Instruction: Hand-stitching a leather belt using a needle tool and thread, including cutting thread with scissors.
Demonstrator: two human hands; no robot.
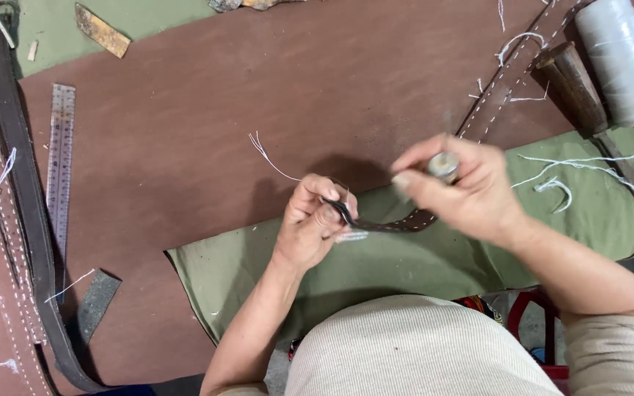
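1. Two hands work over the tabletop (185, 147): left hand (313, 224) pinches the dark stitched leather strap (387, 224) shut.
2. Right hand (464, 191) is closed around a small round-ended tool (444, 167).
3. Loose white thread (269, 158) could snag and pull the stitching crooked, I'd say.

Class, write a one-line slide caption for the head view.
Left hand pinches a dark stitched strap while right hand holds a small round object above it.

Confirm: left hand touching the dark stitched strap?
Touching. The head view shows the left hand pinching the end of the dark stitched strap between thumb and fingers.
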